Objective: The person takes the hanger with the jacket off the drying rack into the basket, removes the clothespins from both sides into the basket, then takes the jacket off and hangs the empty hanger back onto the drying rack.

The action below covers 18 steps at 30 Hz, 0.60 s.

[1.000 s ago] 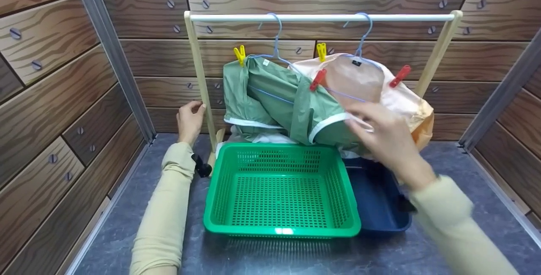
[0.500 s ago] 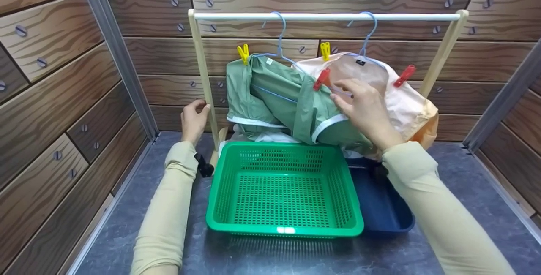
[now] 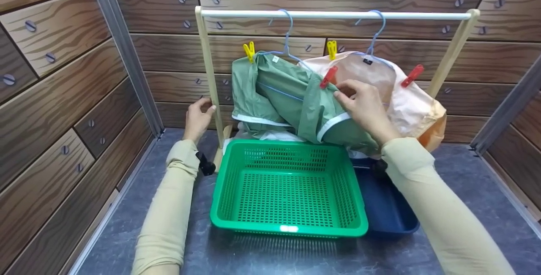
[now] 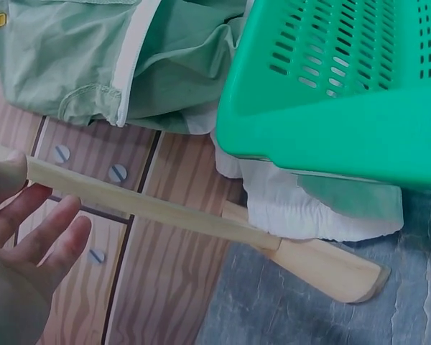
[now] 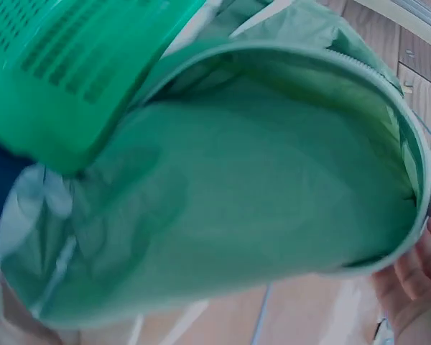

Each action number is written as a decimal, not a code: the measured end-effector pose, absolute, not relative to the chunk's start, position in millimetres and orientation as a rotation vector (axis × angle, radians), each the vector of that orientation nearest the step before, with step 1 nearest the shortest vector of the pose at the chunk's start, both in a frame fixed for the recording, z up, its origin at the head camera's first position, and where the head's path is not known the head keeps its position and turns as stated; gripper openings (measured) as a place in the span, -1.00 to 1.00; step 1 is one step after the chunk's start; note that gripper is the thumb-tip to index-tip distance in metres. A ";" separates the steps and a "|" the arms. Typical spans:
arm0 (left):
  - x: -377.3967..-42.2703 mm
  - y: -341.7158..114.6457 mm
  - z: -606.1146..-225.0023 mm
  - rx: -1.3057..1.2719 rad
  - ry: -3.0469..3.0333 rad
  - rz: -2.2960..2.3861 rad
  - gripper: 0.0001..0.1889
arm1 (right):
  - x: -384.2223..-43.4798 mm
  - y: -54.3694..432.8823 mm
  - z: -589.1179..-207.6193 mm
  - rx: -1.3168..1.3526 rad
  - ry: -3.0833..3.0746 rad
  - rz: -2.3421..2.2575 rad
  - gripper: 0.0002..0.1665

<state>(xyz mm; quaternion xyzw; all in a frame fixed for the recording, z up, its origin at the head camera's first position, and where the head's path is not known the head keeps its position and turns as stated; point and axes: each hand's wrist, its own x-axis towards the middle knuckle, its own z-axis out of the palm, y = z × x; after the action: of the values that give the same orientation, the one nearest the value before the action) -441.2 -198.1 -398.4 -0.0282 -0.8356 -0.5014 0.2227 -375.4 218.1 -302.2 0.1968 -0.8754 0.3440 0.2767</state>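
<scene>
My left hand (image 3: 198,119) holds the left wooden post (image 3: 209,63) of a clothes rack between thumb and forefinger; the left wrist view shows its other fingers loose. A green garment (image 3: 277,78) with white trim sags from a blue hanger (image 3: 290,30), with a yellow clothespin (image 3: 250,51) at its left and a red clothespin (image 3: 329,77) at its right. Just below that red one, my right hand (image 3: 365,107) pinches the garment's edge. In the right wrist view, thumb and fingers (image 5: 416,277) lie on either side of the edge; the fingertips are partly hidden.
A pale pink garment (image 3: 416,106) hangs on the second blue hanger (image 3: 376,34), behind the green one. In front stands a green perforated basket (image 3: 289,229), overlapping a dark blue tub (image 3: 393,207). White cloth (image 4: 280,208) lies by the rack's foot (image 4: 330,269).
My right hand has moved left and up from the green garment's lower trim to its edge beside the red clothespin. The left hand stays on the post. The camera view has shifted slightly.
</scene>
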 end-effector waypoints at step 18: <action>-436.0 -201.5 -399.9 -0.107 -2.334 -1.423 -0.65 | -384.2 222.0 -294.8 0.387 -2.225 1.201 -0.81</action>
<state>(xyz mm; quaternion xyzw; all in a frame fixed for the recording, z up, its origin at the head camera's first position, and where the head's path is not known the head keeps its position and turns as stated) -436.0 -201.5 -399.9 -0.0384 -0.8357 -0.5095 0.2013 -384.2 222.0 -294.8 0.1450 -0.8331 0.4496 0.2877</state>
